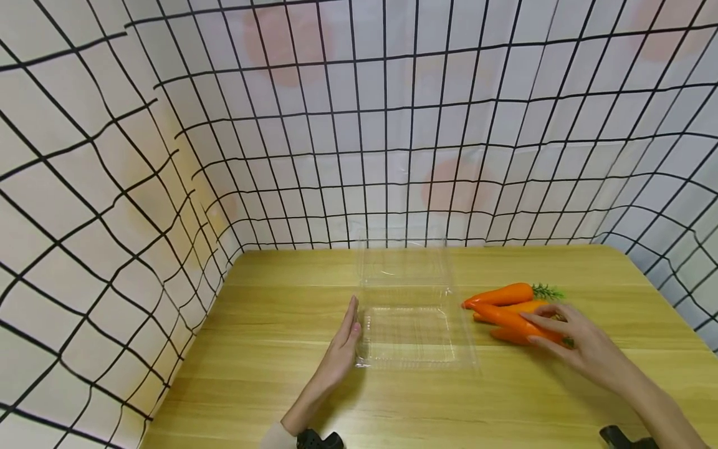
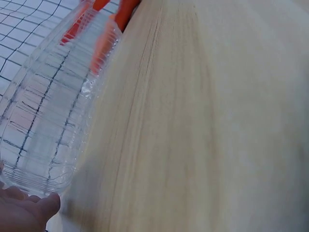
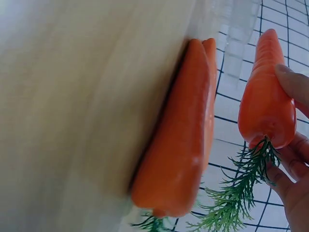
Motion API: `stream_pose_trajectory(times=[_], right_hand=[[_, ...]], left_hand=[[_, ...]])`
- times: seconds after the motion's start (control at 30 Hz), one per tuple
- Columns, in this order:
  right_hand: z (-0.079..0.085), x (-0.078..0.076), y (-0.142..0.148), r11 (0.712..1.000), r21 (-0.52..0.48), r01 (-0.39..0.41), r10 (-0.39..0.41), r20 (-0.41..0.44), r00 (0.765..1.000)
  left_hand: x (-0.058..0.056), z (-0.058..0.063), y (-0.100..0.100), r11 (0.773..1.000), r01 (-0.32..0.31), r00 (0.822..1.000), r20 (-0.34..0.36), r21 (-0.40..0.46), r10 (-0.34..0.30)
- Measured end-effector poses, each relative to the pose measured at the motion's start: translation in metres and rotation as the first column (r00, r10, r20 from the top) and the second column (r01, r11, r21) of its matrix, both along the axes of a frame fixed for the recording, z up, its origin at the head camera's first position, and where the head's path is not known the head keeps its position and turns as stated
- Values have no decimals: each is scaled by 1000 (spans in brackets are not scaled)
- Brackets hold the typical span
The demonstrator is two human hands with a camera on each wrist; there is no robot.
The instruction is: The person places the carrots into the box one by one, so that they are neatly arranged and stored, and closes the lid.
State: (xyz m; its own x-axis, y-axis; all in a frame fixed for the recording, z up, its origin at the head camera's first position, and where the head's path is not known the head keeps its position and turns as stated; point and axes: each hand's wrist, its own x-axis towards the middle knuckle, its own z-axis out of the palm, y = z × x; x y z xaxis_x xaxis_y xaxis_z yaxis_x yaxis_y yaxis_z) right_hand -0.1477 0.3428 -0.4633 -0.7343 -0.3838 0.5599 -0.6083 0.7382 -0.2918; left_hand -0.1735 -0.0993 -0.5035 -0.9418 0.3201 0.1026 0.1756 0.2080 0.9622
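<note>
In the head view a clear plastic clamshell box (image 1: 409, 360) lies on the table with its lid (image 1: 404, 262) folded back toward the wall. My left hand (image 1: 339, 350) rests against the box's left side, fingers straight. On the right, my right hand (image 1: 583, 343) pinches an orange carrot (image 3: 268, 96) between thumb and fingers. The right wrist view shows this carrot raised off the table, its green leafy top (image 3: 236, 188) hanging down. Other carrots (image 1: 499, 295) lie beside and beneath it, partly covered by the held one and the hand.
The wood-grain table (image 1: 269, 312) is bordered at the back and sides by a white cloth (image 1: 370, 143) with a black grid. Dark wrist straps (image 1: 320, 439) show at the bottom edge of the head view.
</note>
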Motion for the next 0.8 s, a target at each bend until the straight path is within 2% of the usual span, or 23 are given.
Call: stream_pose_trajectory(times=[0.13, 0.5, 0.6, 0.8], right_hand=[[5, -7, -2, 998, 47, -35, 39, -84, 996], [23, -20, -26, 995, 95, -33, 37, -34, 999], [25, -25, -33, 994, 97, -50, 51, -9, 999], [26, -36, -46, 986, 128, -104, 107, -16, 994]], left_hand=[[0, 0, 1, 1000, -1, 1000, 17, -1, 1], [-1, 0, 1, 1000, -6, 1000, 14, 0, 6], [-1, 0, 0, 1000, -6, 1000, 14, 0, 6], [-1, 0, 1, 1000, -7, 1000, 8, -6, 7]])
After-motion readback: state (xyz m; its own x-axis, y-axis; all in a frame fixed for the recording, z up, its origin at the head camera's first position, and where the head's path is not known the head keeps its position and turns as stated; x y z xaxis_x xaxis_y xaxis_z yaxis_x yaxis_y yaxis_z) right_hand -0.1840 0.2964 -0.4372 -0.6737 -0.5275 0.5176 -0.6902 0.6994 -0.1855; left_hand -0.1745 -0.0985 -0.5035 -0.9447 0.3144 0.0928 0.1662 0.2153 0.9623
